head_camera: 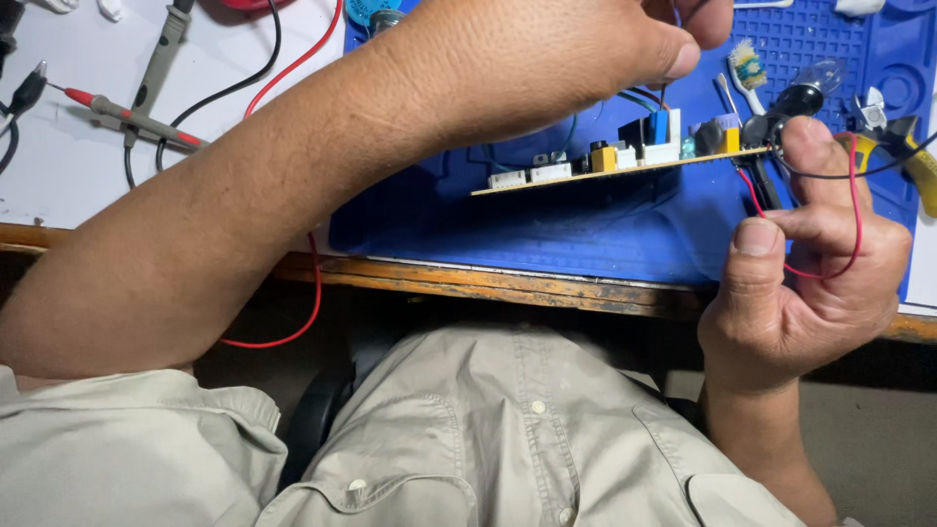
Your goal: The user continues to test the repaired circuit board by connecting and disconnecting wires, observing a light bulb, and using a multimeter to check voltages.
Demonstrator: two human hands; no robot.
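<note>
– Two hands on one job. Step in hand?

– Judged as hand-held work on the circuit board (625,166): raised off the blue mat (547,234), tilted edge-on, components facing away from the body. Looks like leads being sorted or traced at the right-hand end.

– Position of the board?

– Above the mat, near the front edge of the bench (488,285), between both hands. Right end touching the index fingertip of the right hand (810,293); left end unsupported.

– State of the fingers?

– Right: curled, thumb pressed against the index finger, red wire (855,195) looped round the hand and pinched there; black wire (878,171) passing just behind. Left hand (634,39), arm crossed over the bench: thumb and fingers pinched together at the top of the view. Item in that pinch cut off by the frame; cannot tell.

– Appearance of the board?

– Thin, tan, long and narrow. White connectors at the left, then yellow, black, blue and white blocks in a row. Thin dark leads rising from the middle toward the left hand. Solder side not visible.

– Requirements for the next move?

– Keep the board steady on the right fingertip. Avoid pulling the red loop tight against its joint. Free one hand before reaching for any tool.

– Tools nearby?

– Yellow-handled cutters (913,161), small bulb (815,83) and toothbrush (749,68) just beyond the board; red meter probe (127,115) well apart, left.
</note>
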